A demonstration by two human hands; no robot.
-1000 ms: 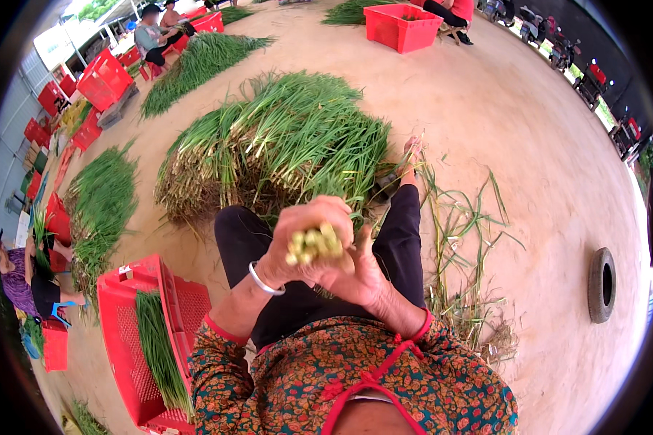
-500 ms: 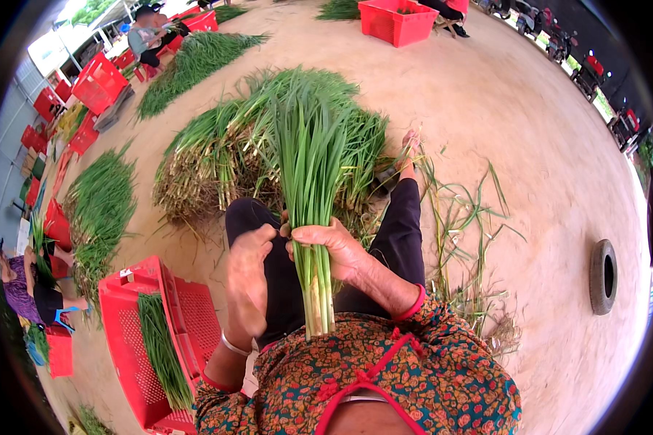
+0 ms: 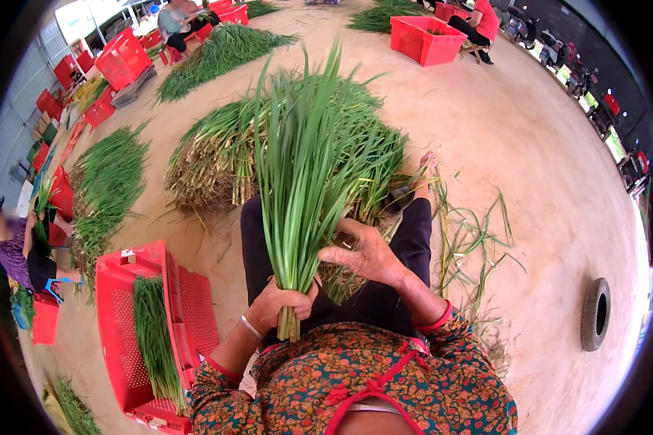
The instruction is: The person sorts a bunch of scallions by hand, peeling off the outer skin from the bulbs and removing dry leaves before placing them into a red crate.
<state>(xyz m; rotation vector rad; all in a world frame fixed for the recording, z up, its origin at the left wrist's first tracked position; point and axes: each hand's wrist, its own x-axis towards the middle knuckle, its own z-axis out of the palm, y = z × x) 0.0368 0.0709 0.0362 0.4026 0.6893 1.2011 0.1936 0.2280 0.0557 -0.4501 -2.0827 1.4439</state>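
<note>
A bunch of Chinese chives (image 3: pixel 295 196), long green leaves with pale stem ends, stands upright in front of my chest. Wrapped round its lower stems is my left hand (image 3: pixel 281 303), closed, with a bracelet at the wrist. My right hand (image 3: pixel 366 254) is at the right side of the bunch, thumb and fingers apart; its thumb tip is right by the leaves, and I cannot tell whether it touches. Past my knees lies a large heap of chives (image 3: pixel 218 148), roots and stem ends facing left and toward me.
At my left stands a red plastic crate (image 3: pixel 127 341) with chives inside. Loose leaves (image 3: pixel 479 232) litter the floor right of my foot. A tyre (image 3: pixel 596 315) is far right. More chive piles (image 3: pixel 109 185), red crates (image 3: pixel 428 40) and seated people surround me.
My left hand, empty and blurred before, now grips the lower stems. My right hand has let go of the bunch and opened beside it. The leaves have fanned out.
</note>
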